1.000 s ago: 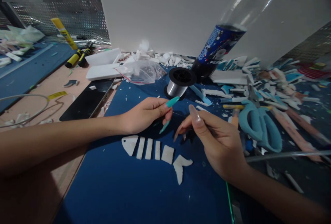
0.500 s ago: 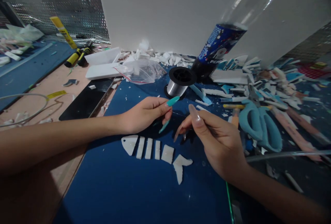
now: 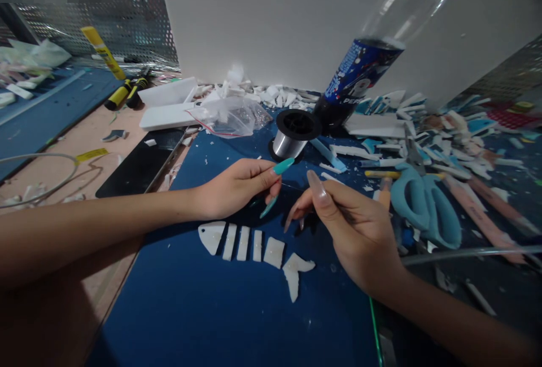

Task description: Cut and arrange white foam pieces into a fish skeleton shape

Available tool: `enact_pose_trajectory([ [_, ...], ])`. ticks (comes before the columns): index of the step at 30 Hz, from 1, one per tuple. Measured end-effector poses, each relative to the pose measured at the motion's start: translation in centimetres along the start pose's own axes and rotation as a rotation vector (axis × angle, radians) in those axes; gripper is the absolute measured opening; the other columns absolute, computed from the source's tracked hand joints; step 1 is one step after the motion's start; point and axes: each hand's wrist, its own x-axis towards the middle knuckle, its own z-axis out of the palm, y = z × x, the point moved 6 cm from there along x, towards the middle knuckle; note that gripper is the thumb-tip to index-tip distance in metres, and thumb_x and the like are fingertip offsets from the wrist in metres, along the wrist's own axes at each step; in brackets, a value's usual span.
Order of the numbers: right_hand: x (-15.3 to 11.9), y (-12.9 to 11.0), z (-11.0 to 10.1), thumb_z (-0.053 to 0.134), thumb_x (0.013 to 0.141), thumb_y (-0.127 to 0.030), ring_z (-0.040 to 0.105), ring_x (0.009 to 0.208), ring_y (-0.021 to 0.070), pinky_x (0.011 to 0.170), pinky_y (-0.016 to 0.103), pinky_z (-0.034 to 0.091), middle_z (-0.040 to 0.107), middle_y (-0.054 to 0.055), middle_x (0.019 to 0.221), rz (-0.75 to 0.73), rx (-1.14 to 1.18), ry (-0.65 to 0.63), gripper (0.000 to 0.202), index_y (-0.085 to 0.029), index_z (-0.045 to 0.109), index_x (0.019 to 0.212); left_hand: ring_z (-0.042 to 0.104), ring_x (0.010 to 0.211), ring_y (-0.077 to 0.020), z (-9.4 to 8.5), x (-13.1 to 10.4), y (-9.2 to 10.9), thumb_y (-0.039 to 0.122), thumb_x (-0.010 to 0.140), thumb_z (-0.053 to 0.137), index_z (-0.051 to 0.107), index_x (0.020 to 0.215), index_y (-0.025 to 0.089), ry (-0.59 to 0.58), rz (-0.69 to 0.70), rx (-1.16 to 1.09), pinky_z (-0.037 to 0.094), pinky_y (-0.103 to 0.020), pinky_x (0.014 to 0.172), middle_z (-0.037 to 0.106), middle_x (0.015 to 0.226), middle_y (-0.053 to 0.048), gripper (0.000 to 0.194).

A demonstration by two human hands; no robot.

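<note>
A fine clear thread (image 3: 292, 186) runs between my two hands. My left hand (image 3: 241, 186), with long turquoise nails, pinches one end between thumb and fingers. My right hand (image 3: 359, 226) has its thumb and fingertips closed at the other end; its grip is partly hidden behind the thumb. Just behind the hands stands a black-flanged spool of clear thread (image 3: 288, 145). Below them, white flat pieces lie in a row shaped like a fish: a head piece with a hole (image 3: 212, 237), several strips (image 3: 243, 243), a wider block (image 3: 274, 252) and a forked tail (image 3: 293, 274).
Blue scissors (image 3: 425, 203) lie right of my right hand. Behind the spool leans a Pepsi bottle (image 3: 359, 73); white and blue scraps (image 3: 393, 130) heap around it. A plastic zip bag (image 3: 231, 116) and a black phone (image 3: 141, 164) lie on the left, on and beside the blue mat (image 3: 212, 322).
</note>
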Motion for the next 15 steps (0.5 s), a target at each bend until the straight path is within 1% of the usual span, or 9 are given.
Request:
enact_pose_trajectory([
  [4,0.1,0.0,0.1,0.046,0.097,-0.03,0.061,0.059,0.0112,0.055,0.023,0.05,0.063,0.0,0.064,-0.002,-0.001,0.0,0.033,-0.023,0.063,0.069,0.041,0.054,-0.0068,-0.1,0.0,0.0,0.022,0.098,0.038,0.05,0.067,0.015,0.016,0.012,0.001,0.034,-0.019,0.055,0.05,0.062,0.003,0.034],
  [10,0.1,0.4,-0.1,0.047,0.096,-0.032,0.06,0.059,0.0112,0.057,0.023,0.049,0.063,0.0,0.063,0.01,-0.053,0.04,0.033,-0.022,0.062,0.068,0.041,0.058,-0.0071,-0.2,0.0,0.2,0.022,0.097,0.041,0.05,0.073,0.015,0.036,0.049,0.008,0.034,-0.019,0.057,0.048,0.066,0.003,0.027],
  [15,0.1,1.1,-0.1,0.05,0.095,-0.033,0.061,0.064,0.0116,0.059,0.023,0.05,0.064,0.0,0.067,0.053,-0.002,0.033,0.03,-0.022,0.062,0.07,0.039,0.056,-0.0068,-0.2,-0.1,0.5,0.021,0.095,0.047,0.047,0.073,0.016,0.06,0.078,-0.008,0.034,-0.019,0.054,0.044,0.065,0.005,0.022],
])
